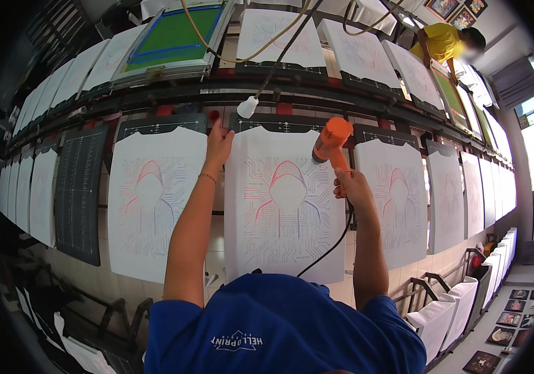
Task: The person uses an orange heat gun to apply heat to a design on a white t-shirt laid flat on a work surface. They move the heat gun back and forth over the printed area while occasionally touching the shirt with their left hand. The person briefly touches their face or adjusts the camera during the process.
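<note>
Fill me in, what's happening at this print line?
A person in a blue shirt stands at a long row of white printed shirts on pallets. Their right hand holds an orange heat gun aimed at the middle shirt, which carries a red and blue hooded-figure print. The left hand rests at that shirt's top left corner. Another person in yellow works at the far row.

A screen-printing workshop: long rows of printed white shirts [282, 199] on pallets, a framed screen [173, 37].

Orange heat gun [331, 141] above printed white shirt [284, 206].
Gun tilted nozzle-down, black cord trailing; shirt lies flat on its pallet, bearing a red-and-blue hooded-figure print.
</note>
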Motion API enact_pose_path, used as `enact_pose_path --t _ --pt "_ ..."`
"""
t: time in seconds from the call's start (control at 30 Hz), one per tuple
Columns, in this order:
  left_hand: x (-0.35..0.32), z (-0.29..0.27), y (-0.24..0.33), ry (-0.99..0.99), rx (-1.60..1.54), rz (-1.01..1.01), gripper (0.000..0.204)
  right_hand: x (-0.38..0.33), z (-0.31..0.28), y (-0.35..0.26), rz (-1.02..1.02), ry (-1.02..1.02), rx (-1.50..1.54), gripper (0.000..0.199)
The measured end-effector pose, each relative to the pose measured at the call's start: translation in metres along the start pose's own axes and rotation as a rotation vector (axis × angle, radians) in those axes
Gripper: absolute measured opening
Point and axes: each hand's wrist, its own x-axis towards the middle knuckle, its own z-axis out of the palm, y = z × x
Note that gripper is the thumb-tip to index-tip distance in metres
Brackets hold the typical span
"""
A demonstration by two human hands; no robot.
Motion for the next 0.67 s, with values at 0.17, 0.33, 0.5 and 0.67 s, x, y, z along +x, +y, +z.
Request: enact_pose_path --t 0.17,0.33,0.5,0.67 --pt "0.007 0.008 -0.01 -0.125 0.073 0.062 0.05 0.005 -0.001 0.0 -0.002 -0.012 0.093 0.04" --pt "-0.054 -0.01 0.008 -0.16 0.217 0.081 0.027 0.006 -0.005 0.001 0.005 0.012 0.026 0.04" --pt "-0.169 -0.045 0.031 -0.187 0.187 -0.014 0.02 -0.001 -0.01 0.006 0.0 0.029 0.013 0.039" --pt "-0.291 -0.079 0.002 -0.11 0.257 0.124 0.02 -0.003 -0.016 0.016 -0.004 -0.039 0.0 0.046"
